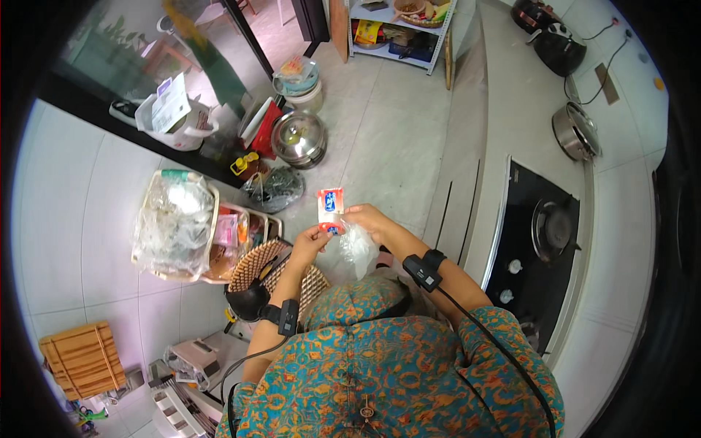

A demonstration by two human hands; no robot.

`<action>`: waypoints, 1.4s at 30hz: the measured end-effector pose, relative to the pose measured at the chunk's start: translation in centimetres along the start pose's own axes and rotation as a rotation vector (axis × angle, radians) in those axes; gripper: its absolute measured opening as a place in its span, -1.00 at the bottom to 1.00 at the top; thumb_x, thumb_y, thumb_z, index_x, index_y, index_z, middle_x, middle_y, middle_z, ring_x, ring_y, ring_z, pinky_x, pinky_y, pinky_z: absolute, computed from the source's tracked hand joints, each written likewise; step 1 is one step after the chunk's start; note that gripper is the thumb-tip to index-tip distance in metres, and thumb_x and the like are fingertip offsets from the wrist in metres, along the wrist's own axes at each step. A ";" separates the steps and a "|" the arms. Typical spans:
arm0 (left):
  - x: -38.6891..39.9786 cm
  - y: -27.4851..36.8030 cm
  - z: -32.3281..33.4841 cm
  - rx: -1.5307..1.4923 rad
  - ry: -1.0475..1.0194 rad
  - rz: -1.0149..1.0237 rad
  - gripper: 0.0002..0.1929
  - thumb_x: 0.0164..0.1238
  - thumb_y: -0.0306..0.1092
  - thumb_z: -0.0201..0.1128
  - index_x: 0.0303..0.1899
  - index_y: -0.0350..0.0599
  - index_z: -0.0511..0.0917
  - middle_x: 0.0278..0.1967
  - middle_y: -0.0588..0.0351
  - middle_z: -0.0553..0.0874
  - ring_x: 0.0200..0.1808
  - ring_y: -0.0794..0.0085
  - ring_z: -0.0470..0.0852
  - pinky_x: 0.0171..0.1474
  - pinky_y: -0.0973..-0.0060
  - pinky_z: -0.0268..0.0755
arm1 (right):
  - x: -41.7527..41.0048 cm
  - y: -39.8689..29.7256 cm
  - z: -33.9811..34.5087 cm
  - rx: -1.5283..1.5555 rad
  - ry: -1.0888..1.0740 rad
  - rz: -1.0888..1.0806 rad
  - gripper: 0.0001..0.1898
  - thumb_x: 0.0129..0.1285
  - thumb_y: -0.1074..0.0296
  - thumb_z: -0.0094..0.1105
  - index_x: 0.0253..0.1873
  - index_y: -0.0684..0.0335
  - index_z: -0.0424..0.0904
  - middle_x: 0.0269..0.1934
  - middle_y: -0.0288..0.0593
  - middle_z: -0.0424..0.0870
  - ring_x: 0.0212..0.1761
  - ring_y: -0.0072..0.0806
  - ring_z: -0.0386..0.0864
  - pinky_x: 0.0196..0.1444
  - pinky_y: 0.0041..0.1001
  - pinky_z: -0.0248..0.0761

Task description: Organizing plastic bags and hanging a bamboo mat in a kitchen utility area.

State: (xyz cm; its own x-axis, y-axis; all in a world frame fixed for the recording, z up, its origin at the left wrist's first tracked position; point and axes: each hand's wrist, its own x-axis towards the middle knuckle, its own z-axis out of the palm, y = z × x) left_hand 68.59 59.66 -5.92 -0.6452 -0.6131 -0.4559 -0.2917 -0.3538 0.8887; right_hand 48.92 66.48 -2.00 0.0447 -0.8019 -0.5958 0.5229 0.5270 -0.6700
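Between my two hands is a small red-and-white packet (331, 208) with a blue patch and writing on its front. My left hand (311, 244) pinches its lower end. My right hand (366, 219) is at the packet's right side, and a crumpled translucent plastic bag (358, 249) hangs below these fingers. Under my left forearm stands a woven basket (257, 260), partly hidden by the arm. A dark rounded pan or bowl (247, 300) sits by that basket's near side.
To the left, a storage rack (215, 230) holds bagged goods. A lidded steel pot (298, 138) and a dark plastic bag (275, 188) are on the floor ahead. Along the right runs a counter (506, 104) with a gas hob (534, 246), a steel saucepan (574, 131) and a black air fryer (558, 50).
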 end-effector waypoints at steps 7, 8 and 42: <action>5.0 4.6 4.2 0.057 0.092 0.052 -0.84 0.30 -0.31 0.26 -0.18 -0.13 0.67 -0.49 0.40 0.55 -0.49 0.73 0.40 -0.41 0.71 0.29 | 1.6 -4.1 -6.5 -0.104 0.142 -0.232 -0.56 0.17 0.35 0.27 0.12 0.45 0.48 -0.17 -0.05 0.64 -0.25 -0.50 0.59 -0.20 -0.50 0.48; 5.6 5.0 4.2 0.063 0.102 0.063 -0.84 0.30 -0.31 0.26 -0.18 -0.13 0.67 -0.49 0.40 0.55 -0.49 0.73 0.40 -0.41 0.71 0.29 | 1.9 -4.5 -6.8 -0.107 0.130 -0.242 -0.56 0.17 0.35 0.27 0.12 0.45 0.48 -0.17 -0.05 0.64 -0.25 -0.50 0.59 -0.20 -0.50 0.48; 47.8 31.2 3.6 -0.133 -0.070 -0.011 -0.90 0.30 -0.35 0.25 -0.25 -0.13 0.57 -0.57 0.31 0.51 -0.59 0.70 0.37 -0.54 0.69 0.15 | 23.8 -38.2 -23.3 -0.614 0.311 -0.448 -0.72 0.14 0.29 0.27 -0.09 0.31 0.65 -0.34 -0.18 0.71 -0.35 -0.58 0.57 -0.20 -0.51 0.43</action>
State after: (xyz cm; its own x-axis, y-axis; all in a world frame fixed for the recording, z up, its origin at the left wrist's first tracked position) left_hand 26.10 21.84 0.21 -0.6915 -0.5599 -0.4565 -0.2056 -0.4533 0.8673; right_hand 10.18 33.84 -0.91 -0.3429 -0.9056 -0.2496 -0.1282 0.3084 -0.9426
